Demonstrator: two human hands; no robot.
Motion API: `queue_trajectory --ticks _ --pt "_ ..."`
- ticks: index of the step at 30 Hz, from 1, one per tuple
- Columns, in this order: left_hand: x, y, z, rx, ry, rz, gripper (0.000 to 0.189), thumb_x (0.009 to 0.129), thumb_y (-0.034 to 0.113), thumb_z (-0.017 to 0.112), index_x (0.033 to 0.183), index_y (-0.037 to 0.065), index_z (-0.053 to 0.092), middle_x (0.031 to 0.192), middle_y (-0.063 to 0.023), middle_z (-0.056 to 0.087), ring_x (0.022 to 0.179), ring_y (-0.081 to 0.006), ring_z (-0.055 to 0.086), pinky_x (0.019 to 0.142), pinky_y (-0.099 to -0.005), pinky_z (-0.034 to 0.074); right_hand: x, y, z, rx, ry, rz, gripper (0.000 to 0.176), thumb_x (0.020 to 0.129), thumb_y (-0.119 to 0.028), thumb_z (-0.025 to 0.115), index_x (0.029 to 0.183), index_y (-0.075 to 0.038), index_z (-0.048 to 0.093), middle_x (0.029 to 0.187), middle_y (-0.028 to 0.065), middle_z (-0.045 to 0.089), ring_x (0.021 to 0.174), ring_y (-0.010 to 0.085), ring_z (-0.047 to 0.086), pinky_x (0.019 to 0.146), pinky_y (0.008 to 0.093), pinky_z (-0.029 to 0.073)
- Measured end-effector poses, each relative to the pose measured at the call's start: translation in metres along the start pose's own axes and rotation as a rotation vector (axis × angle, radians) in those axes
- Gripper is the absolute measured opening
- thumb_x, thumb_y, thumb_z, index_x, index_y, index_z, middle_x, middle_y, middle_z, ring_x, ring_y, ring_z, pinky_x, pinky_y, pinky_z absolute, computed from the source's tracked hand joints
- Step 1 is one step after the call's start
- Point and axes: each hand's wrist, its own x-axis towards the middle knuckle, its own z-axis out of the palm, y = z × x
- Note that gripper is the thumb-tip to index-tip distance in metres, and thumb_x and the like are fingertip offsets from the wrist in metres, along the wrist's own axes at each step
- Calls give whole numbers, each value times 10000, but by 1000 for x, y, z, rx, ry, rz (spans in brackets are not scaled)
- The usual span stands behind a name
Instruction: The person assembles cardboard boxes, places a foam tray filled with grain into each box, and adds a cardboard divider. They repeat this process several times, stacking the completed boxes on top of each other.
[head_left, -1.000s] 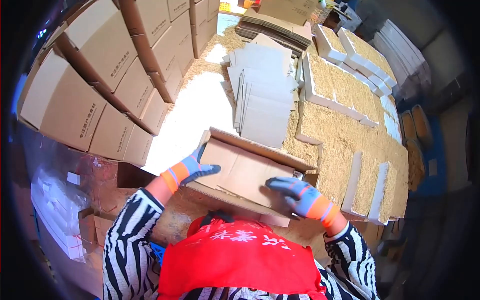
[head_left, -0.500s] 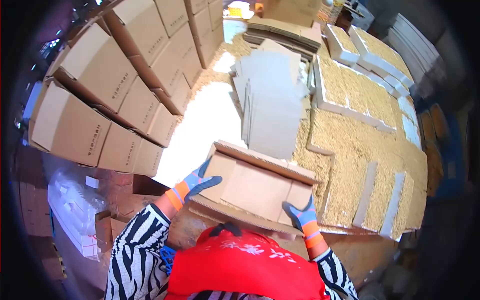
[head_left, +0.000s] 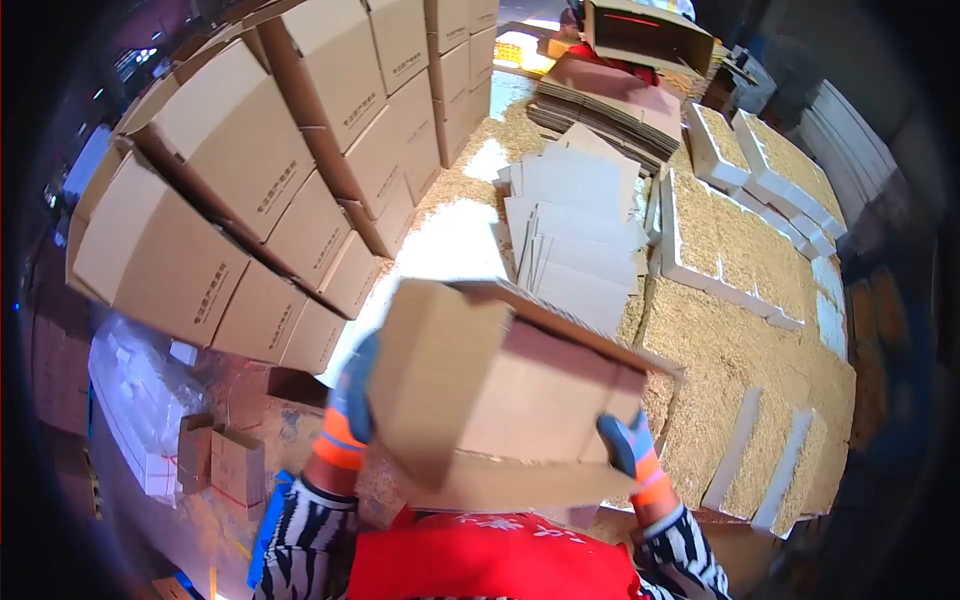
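Note:
An open cardboard box (head_left: 545, 385) is held up in front of my body, tilted, its left end raised and a flap standing out on that side. My left hand (head_left: 355, 390), in a blue-grey glove with an orange cuff, grips the box's left end; its fingers are partly hidden behind the flap and blurred. At the right end my right hand (head_left: 626, 445) is closed on the edge, thumb on the inner side. The inside of the box shows bare brown cardboard. Just beyond it lie loose grey-white cardboard sheets (head_left: 580, 235).
Stacked cartons (head_left: 220, 150) with printed lettering rise at the left. White trays (head_left: 725, 235) of pale yellow shreds cover the right side. Behind flattened cardboard (head_left: 605, 115), another person holds an open box (head_left: 648, 38). Plastic-wrapped white items (head_left: 135, 400) lie low at left.
The box has been lifted closer and tilted, its left end rising and its flap swinging up. My left hand has shifted down the left end. Another person with a box has appeared at the back.

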Motion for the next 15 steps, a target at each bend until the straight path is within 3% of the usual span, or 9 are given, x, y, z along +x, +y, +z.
queue_trajectory --ticks 3,5,6,7,9,11,12,13,15 --pt "51 83 -10 249 66 121 454 998 299 343 1288 -26 473 1286 -97 516 1144 -186 501 990 -313 390 99 -7 61 8 -125 65 475 774 -108 713 1187 8 509 1037 56 613 923 137 572 831 299 479" --pt "89 65 -47 450 138 246 453 1003 307 337 1276 -25 482 1271 -94 527 1139 -181 499 976 -308 394 159 1 97 96 -177 -53 528 787 -141 714 1239 14 487 1091 58 601 971 132 553 862 291 462" --pt "99 51 -52 382 155 191 455 1003 310 340 1278 -25 480 1271 -95 527 1143 -180 495 981 -307 387 188 8 103 -24 -220 -232 565 790 -152 715 1269 17 467 1130 64 588 1000 133 542 876 293 456" --pt "111 39 -55 313 172 135 457 1002 312 343 1280 -25 478 1270 -96 527 1147 -179 492 987 -305 381 210 18 101 16 -220 -168 589 787 -165 724 1279 19 458 1133 72 591 1001 136 544 875 292 457" --pt "133 -5 -61 -4 179 14 462 1000 319 350 1288 -21 468 1269 -90 525 1150 -173 482 1001 -306 363 234 26 94 19 -206 -76 618 777 -186 742 1283 22 455 1132 85 596 994 141 551 867 291 462" --pt "155 -96 -88 -237 167 -92 466 993 335 364 1320 13 442 1281 -81 509 1166 -181 476 1016 -316 354 244 27 73 -53 -178 -16 626 765 -203 760 1271 22 467 1124 94 603 979 147 561 854 289 470" --pt "169 -128 -91 -281 100 -85 468 985 330 388 1333 19 427 1285 -86 503 1180 -189 469 1024 -318 348 237 10 72 -139 -5 35 609 745 -220 785 1233 14 505 1086 97 621 931 151 580 808 282 488" --pt "184 -160 -94 -324 32 -81 474 977 325 412 1345 25 413 1289 -90 498 1193 -197 462 1032 -320 341 237 4 65 -207 24 35 604 742 -221 788 1224 15 510 1073 95 627 919 154 587 794 281 494" --pt "214 -214 -91 -24 -58 77 489 960 293 455 1360 20 385 1299 -108 488 1217 -220 446 1040 -330 334 243 7 46 -197 72 79 614 737 -229 793 1220 18 506 1045 94 638 899 157 593 773 281 499"
